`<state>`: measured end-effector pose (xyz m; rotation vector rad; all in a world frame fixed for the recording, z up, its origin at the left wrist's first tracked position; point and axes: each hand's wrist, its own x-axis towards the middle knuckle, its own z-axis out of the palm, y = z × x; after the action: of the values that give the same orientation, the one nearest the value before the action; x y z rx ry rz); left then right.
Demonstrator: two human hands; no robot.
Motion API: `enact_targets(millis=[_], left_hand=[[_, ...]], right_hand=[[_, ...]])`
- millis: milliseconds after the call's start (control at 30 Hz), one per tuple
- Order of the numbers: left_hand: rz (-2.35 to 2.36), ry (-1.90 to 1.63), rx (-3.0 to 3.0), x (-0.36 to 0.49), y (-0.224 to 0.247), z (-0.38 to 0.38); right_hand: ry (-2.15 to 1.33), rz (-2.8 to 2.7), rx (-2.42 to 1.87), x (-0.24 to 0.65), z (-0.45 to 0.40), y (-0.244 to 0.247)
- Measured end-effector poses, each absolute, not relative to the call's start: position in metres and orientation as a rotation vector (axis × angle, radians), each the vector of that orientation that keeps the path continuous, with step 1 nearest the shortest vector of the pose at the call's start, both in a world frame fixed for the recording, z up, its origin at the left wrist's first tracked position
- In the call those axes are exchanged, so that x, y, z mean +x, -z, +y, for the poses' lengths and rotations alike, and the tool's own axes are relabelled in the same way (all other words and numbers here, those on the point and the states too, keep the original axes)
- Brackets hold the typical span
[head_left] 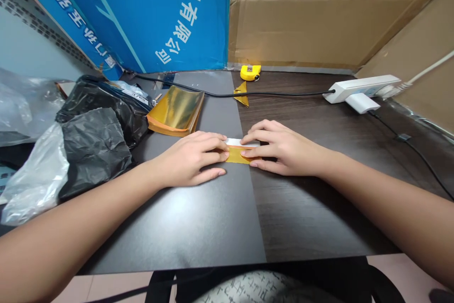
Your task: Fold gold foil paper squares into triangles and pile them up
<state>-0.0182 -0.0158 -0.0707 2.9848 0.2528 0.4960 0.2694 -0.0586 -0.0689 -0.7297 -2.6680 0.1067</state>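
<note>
A small folded sheet of gold paper [235, 155] lies flat on the table, with a white strip along its far edge and a thin orange line between. My left hand [193, 159] rests at its left end, fingertips on the paper and thumb apart on the tabletop. From the other side, the spread fingers of my right hand [280, 149] press down on the right end. My fingers hide both ends of the sheet. A thick stack of gold foil paper [177, 107] stands just beyond my left hand. A folded gold piece [241, 94] lies farther back.
A yellow tape measure [250, 73] sits near the cardboard wall [294, 29]. A black cable [276, 93] crosses the table to a white power strip [362, 88] at right. Crumpled black plastic bags [97, 137] and clear plastic [31, 99] crowd the left side.
</note>
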Motion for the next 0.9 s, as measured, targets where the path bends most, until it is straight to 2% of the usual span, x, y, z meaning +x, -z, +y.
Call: enact_targets(millis=[233,433,633,900], left_hand=[[0.210,-0.473,2.944,-0.017,0.068,-0.017],[0.520,-0.551,3.058,-0.016,0.072,-0.018],[0.666,-0.428,3.090,-0.014,0.073,-0.022],[0.918,-0.353,2.835,-0.008,0.068,-0.035]], right_hand=[[-0.215,-2.664,-0.721,0.266,-0.062,0.069],[-0.247,-2.732,-0.717,0.259,-0.069,0.062],[-0.324,-2.674,-0.548,0.246,-0.073,0.070],[-0.174,-2.603,-0.836,0.235,-0.080,0.075]])
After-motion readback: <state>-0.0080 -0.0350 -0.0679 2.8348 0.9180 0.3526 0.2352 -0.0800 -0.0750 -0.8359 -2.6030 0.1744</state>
